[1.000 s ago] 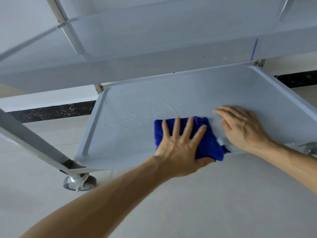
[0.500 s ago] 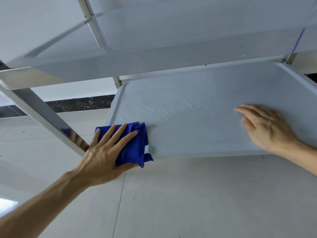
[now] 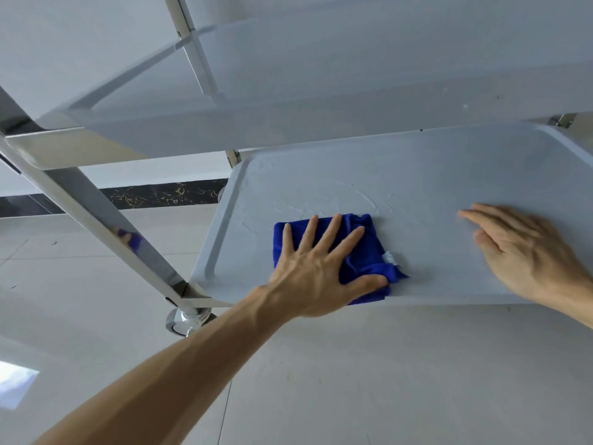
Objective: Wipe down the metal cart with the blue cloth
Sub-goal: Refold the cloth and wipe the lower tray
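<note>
We're mid-wipe on the cart's bottom shelf (image 3: 433, 175). Nearest us, our left hand (image 3: 316, 271) lies flat with fingers spread wide, pressing the blue cloth (image 3: 362, 252) onto the shelf near its front edge. The cloth is bunched into a rough square under the palm, with a small white tag poking out on the thumb side. Our right hand (image 3: 526, 252) rests flat on the shelf, well apart from the cloth, fingers straight, holding nothing; probably bracing.

Just beyond the left fingertips we see faint wet streaks (image 3: 349, 195), so that patch looks done. Farther back and beside the right hand the shelf looks dry: likely still to do. The upper shelf (image 3: 321, 123) and the leg (image 3: 96, 213) off to the left: can't tell if they've been wiped.
</note>
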{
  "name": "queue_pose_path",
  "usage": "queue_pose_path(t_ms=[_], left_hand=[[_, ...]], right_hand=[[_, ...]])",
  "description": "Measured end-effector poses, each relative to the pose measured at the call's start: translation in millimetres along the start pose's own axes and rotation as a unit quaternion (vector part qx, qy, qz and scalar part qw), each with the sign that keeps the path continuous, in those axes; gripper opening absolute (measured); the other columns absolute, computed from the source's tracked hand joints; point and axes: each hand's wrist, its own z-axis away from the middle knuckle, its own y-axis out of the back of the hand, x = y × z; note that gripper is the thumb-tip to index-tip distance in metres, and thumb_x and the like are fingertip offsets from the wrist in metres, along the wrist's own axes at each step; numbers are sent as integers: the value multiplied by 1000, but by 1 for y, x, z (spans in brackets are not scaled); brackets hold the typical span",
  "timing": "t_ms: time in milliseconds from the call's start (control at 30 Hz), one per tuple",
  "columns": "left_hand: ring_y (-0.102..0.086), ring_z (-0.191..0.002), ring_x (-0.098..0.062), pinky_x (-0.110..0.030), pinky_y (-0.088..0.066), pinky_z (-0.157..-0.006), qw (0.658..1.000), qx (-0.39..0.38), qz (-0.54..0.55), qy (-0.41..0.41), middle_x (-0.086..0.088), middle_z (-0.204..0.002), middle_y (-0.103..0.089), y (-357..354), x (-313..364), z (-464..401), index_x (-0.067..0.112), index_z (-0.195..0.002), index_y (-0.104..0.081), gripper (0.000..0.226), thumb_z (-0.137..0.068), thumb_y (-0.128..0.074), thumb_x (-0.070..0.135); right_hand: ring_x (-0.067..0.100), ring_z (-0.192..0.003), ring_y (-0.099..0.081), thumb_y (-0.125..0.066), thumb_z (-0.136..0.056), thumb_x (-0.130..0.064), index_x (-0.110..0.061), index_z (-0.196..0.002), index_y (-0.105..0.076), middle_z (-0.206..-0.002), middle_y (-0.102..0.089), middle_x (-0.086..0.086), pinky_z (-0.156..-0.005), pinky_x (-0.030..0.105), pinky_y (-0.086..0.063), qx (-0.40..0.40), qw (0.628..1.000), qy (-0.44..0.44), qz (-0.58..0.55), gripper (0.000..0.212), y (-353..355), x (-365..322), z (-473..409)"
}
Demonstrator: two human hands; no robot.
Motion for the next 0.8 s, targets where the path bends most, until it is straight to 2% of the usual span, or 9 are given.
queue_pose_path(t_ms=[67, 167, 300, 433, 500, 600, 800], left_hand=[[-2, -152, -22, -54, -1, -120, 999, 34, -19, 20, 13, -165, -4, 1, -21, -2, 46, -153, -3, 94, -72, -3, 93], [-4, -152, -20, -52, -2, -120, 991, 32, -26, 129, 11, -165, -4, 11, -67, -17, 45, -153, -5, 95, -71, -2, 92], [0, -152, -24, -64, -2, -116, 967, 23, -28, 253, 11, -165, -3, 21, -119, -42, 43, -154, -8, 99, -69, -1, 95], [3, -151, -31, -74, -3, -109, 948, 9, -6, 319, 13, -164, -5, 24, -117, -69, 40, -154, -9, 103, -67, -2, 95], [5, -151, -34, -76, 2, -108, 951, 1, -10, 310, 10, -165, -3, 26, -104, -79, 36, -155, -6, 101, -72, -3, 93], [5, -151, -33, -74, 6, -109, 969, 2, -15, 248, 10, -165, -1, 23, -85, -75, 34, -156, -5, 96, -77, -6, 89], [9, -152, -19, -62, 5, -117, 995, -5, -34, 91, 21, -162, 11, 8, -75, -8, 53, -148, 11, 90, -68, 3, 94]], right_hand=[[31, -133, -52, -31, -91, -31, -12, -135, -60, -142, -57, 10, -105, 52, -37, -11, 1000, -5, -3, 57, 2, 0, -1], [33, -131, -54, -25, -91, -35, -9, -134, -61, -140, -58, 12, -103, 53, -39, -5, 1000, 1, -1, 62, 3, -2, -2], [34, -127, -57, -21, -89, -36, -8, -131, -63, -137, -61, 12, -100, 51, -40, 13, 1000, 12, 7, 65, 0, -1, -2], [33, -125, -58, -23, -89, -34, -9, -128, -65, -135, -63, 12, -98, 51, -42, 29, 999, 15, 9, 63, -4, 0, -3], [33, -126, -58, -23, -89, -34, -10, -130, -64, -136, -62, 11, -99, 51, -41, 27, 1000, 11, 11, 62, -5, 2, -3], [32, -128, -56, -22, -89, -35, -11, -131, -63, -138, -61, 11, -100, 51, -40, 21, 1000, 8, 9, 64, -5, 3, -3], [32, -130, -54, -25, -88, -34, -11, -132, -62, -139, -60, 11, -103, 51, -38, 20, 1000, 0, -9, 62, 0, 2, 1]])
